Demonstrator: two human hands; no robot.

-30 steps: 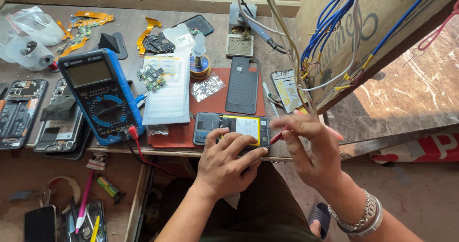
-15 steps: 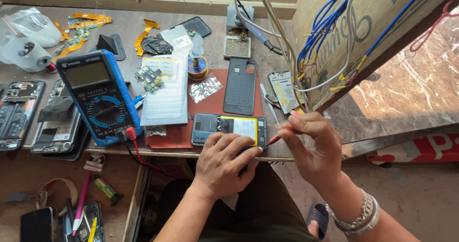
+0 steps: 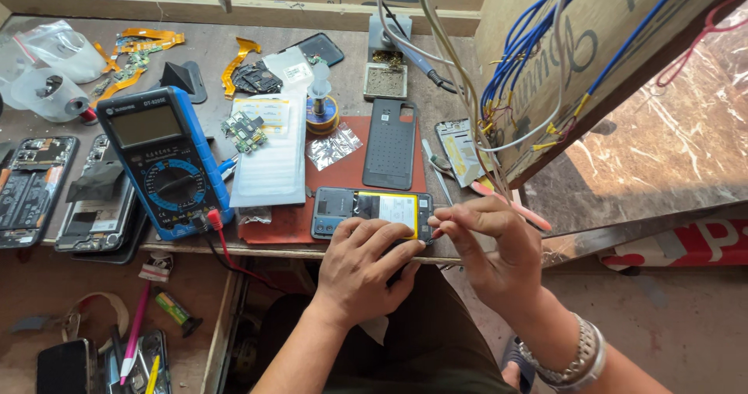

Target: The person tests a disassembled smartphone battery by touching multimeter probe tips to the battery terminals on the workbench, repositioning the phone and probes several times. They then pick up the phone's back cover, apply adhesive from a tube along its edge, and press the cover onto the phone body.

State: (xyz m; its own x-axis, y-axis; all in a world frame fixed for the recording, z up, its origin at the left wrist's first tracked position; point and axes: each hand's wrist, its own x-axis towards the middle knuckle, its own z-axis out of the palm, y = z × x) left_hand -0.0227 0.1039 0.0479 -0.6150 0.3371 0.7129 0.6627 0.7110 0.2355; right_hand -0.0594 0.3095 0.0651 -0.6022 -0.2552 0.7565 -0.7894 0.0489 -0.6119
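My left hand (image 3: 362, 273) presses flat on the opened phone (image 3: 372, 211) at the table's (image 3: 210, 59) front edge. My right hand (image 3: 491, 242) pinches a thin red tool (image 3: 436, 233). The phone seems light, stiff and fragile; I would hold only its side edges.

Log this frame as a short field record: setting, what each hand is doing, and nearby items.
setting: wooden workbench with a red mat
left hand: pressing down on an opened phone with its battery showing
right hand: pinching a thin red tool at the phone's right end
nearby: blue multimeter, dark back cover, two more opened phones
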